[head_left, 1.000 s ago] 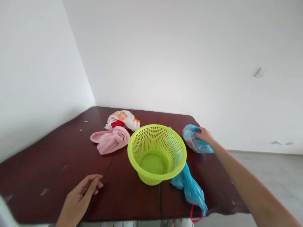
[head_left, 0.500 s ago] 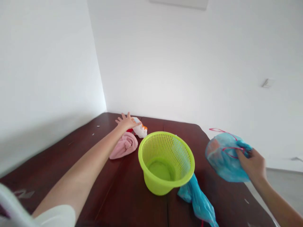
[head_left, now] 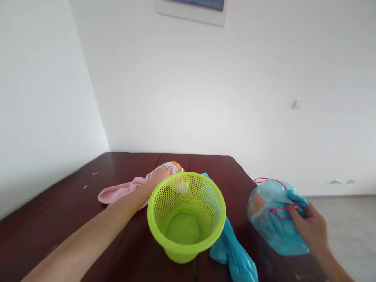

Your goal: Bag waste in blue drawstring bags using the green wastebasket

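Note:
In the head view my right hand (head_left: 311, 227) pinches the gathered top of a light-blue plastic bag (head_left: 276, 215) with red drawstrings. Something orange shows through its thin film. My left hand (head_left: 162, 173) reaches behind the basket and is closed on a white plastic bag with orange print (head_left: 176, 166); its fingertips are partly hidden. A bright green mesh plastic basket (head_left: 152, 213) stands upright between the hands with a bare bottom. Just left of it, under my left forearm, lies a soft pink cloth item (head_left: 120, 192).
Another blue plastic bag (head_left: 236, 254), bunched long, lies right of the basket and runs behind it. The dark red-brown table (head_left: 73, 211) has small white scraps at left. White walls (head_left: 188, 98) rise beyond it; grey floor (head_left: 349, 223) shows at right.
My left hand has gone from spread fingers above the cloth to gripping the white and orange bag. The view has shifted right. My right hand still holds the blue bag.

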Demonstrator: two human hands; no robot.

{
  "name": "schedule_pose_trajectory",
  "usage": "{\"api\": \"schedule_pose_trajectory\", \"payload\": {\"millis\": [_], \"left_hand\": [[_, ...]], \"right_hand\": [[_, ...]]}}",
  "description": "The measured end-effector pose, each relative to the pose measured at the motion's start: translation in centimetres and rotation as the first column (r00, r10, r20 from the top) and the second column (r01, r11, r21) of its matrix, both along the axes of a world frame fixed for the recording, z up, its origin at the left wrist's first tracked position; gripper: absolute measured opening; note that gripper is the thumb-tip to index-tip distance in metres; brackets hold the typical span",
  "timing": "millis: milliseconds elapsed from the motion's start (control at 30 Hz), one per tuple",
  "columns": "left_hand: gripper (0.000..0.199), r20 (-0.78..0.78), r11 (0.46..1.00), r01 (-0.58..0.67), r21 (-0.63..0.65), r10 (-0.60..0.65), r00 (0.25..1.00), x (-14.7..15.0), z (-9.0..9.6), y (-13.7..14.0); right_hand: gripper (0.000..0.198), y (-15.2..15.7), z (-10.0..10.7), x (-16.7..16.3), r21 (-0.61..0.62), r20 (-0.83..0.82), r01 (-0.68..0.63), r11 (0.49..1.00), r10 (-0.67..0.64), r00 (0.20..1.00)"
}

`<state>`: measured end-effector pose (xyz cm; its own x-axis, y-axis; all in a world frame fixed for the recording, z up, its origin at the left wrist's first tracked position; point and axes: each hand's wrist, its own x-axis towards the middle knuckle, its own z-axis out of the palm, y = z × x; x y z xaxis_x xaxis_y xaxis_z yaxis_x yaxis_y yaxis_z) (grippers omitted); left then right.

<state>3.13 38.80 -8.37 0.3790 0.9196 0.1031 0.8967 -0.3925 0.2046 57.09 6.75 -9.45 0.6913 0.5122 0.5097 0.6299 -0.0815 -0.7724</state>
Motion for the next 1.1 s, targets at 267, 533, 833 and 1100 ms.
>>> {"api": "schedule_pose_trajectory", "payload": {"millis": [267, 533, 833, 1100], "left_hand": [[0.068, 0.199, 0.979, -0.032, 0.202, -0.009, 0.98, -2.0, 8.2, -3.0], [0.03, 0.466, 0.801, 0.455, 0.389, -0.597, 0.653, 2.7, 19.6, -22.8], [0.047, 0.902, 0.888, 0.306, 0.343, -0.402, 0.156, 9.9, 10.0, -33.6], [0.053, 0.955, 0.837, 0.507, 0.206, -0.286, 0.084, 7.1, 5.5, -37.6]], "right_hand": [[0.049, 2.3, 7.8, -3.2, 0.052, 0.085, -0.074, 0.996, 0.07, 0.994], [0.035, -4.2, 18.2, -13.0, -0.029, 0.671, -0.127, 0.991, 0.114, 0.732], [0.068, -10.4, 16.5, -23.9, -0.213, 0.312, -0.602, 0.77, 0.637, 0.705], [0.051, -11.8, 11.9, -24.8, -0.154, -0.061, -0.803, 0.576, 0.805, 0.59]]}}
